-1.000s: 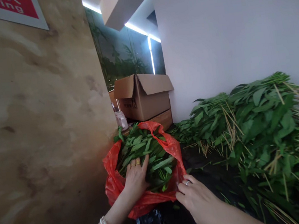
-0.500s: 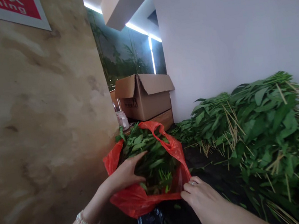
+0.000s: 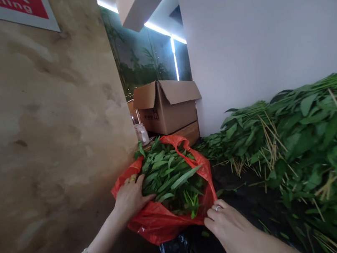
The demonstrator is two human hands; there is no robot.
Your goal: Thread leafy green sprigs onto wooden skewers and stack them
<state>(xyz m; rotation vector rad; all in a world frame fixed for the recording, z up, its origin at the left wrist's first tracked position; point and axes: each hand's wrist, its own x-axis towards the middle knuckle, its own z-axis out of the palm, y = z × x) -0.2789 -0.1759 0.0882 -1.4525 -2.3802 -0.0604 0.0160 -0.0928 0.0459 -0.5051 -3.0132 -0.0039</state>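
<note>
A red plastic bag (image 3: 159, 223) full of leafy greens (image 3: 168, 166) gapes in front of me. My right hand (image 3: 222, 220), with a ring on it, pinches the bag's rim at the near right corner. At the left side of the bag, my left hand (image 3: 131, 197) lies against the rim and the edge of the leaves, thumb and fingers spread. Some of its fingertips are hard to make out among the leaves. The bag's bottom is hidden.
Large bundles of leafy stems (image 3: 305, 131) are heaped on the right on a dark surface (image 3: 242, 217). An open cardboard box (image 3: 175, 112) stands behind the bag, beside a white container (image 3: 142, 134). A mottled wall (image 3: 47, 140) rises close on the left.
My left hand has moved left from over the greens to the bag's side, and more leaves now show. My right hand keeps its pinch on the rim. The view has shifted slightly.
</note>
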